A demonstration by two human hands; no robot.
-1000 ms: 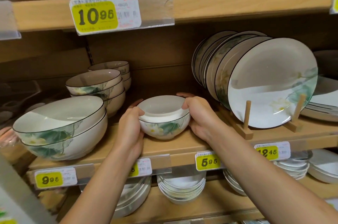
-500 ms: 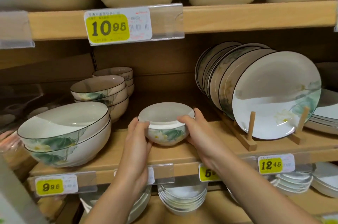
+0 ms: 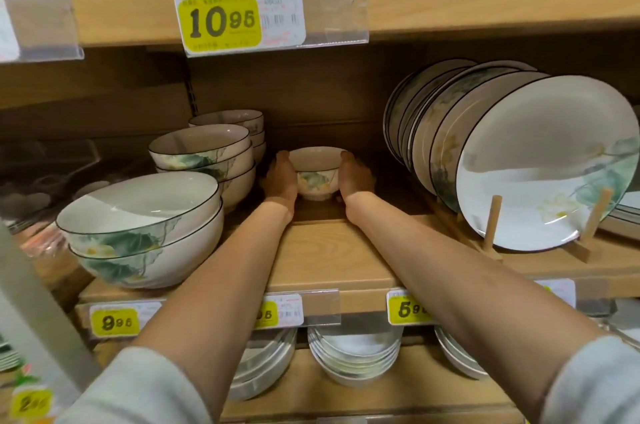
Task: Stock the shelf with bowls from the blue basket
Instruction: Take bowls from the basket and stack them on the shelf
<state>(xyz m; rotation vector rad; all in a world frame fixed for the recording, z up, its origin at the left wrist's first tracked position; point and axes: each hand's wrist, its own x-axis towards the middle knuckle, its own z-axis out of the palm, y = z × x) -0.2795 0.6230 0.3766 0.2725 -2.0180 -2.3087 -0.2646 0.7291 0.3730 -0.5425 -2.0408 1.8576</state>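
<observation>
Two hands: left hand (image 3: 282, 177) and right hand (image 3: 356, 177) cup opposite sides of the small bowl (image 3: 317, 174), fingers wrapped round its wall.
Bowl's place: deep on the wooden shelf (image 3: 329, 257), between stacked bowls (image 3: 204, 153) and racked plates (image 3: 540, 160); whether its foot touches the board, can't tell.
Handling: glazed ceramic, so likely stiff, slick, chippable, fairly light.
Best hold: both flanks, below the rim.

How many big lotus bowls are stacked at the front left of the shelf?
2. The top bowl nests inside the lower bowl, which sits at the front left of the shelf. None seems hidden.
</observation>
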